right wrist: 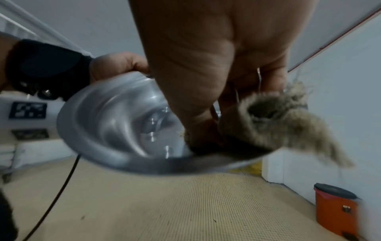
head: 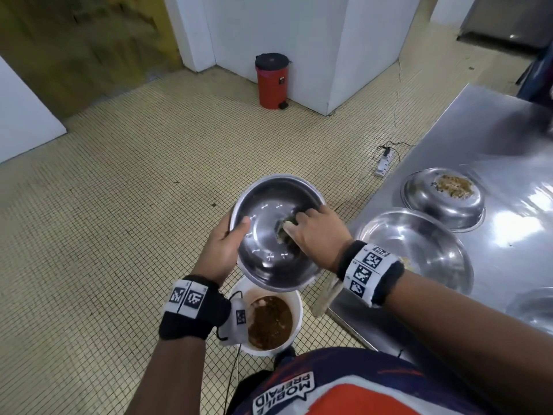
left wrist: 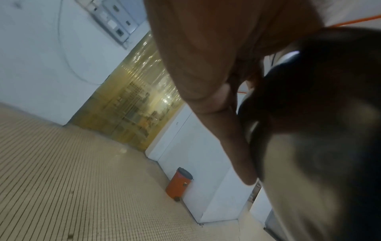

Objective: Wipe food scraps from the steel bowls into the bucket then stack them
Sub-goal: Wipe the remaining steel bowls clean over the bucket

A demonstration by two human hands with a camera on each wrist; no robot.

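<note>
Head view: nearest me, below my wrists, the white bucket [head: 294, 307] stands on the tiled floor [head: 119, 205], brown slop inside it, its left part hidden behind my left wrist camera; just above it I hold the steel bowl [head: 269, 223] tilted, its lower rim overlapping the bucket's far edge; my left hand [head: 223, 250] clamps the bowl's left rim, thumb lying inside the rim, the other fingers hidden underneath; my right hand [head: 317, 235] is closed around a fibrous scrubber [head: 285, 230] and presses it against the bowl's inner wall; my knuckles cover most of the scrubber. To my right the steel table [head: 508, 139] carries a second bowl [head: 416, 244] near its edge, partly behind my right wristband, and beyond it an overturned bowl [head: 443, 205] with food scraps on its base; a further bowl shows at the frame edge. Past the table's corner a white power strip [head: 384, 163] lies on the floor; farthest off, a red pedal bin [head: 271, 82] stands against the white wall.
</note>
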